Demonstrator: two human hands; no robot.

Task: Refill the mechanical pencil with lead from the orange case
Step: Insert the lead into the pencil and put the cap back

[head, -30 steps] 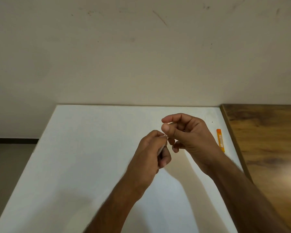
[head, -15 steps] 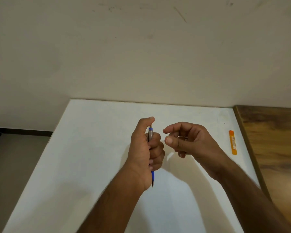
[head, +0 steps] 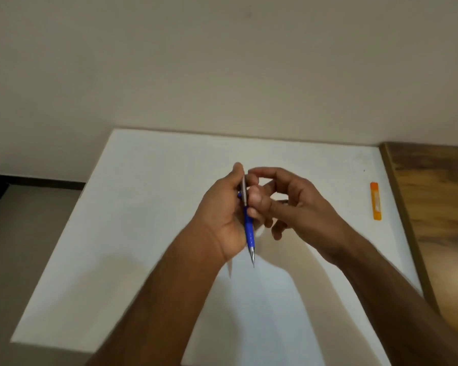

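The pencil (head: 247,220) stands nearly upright above the white table (head: 148,233), metal tip down, its silver upper barrel rising to the thumb. The left hand (head: 226,215) is clamped around its middle, fingers wrapped over the barrel and blue grip; this probably keeps the top end steady and open to the other hand. The right hand (head: 296,199) sits just beside it, its curled fingertips touching or almost touching the top of the barrel. It seems to be working at the cap end, either feeding lead or seating a cap. Whether it pinches anything I cannot tell; motion blur hides it, and no lead shows. The orange case (head: 375,201) lies flat near the table's right edge, well apart from both hands, just short of the wooden surface (head: 434,196).
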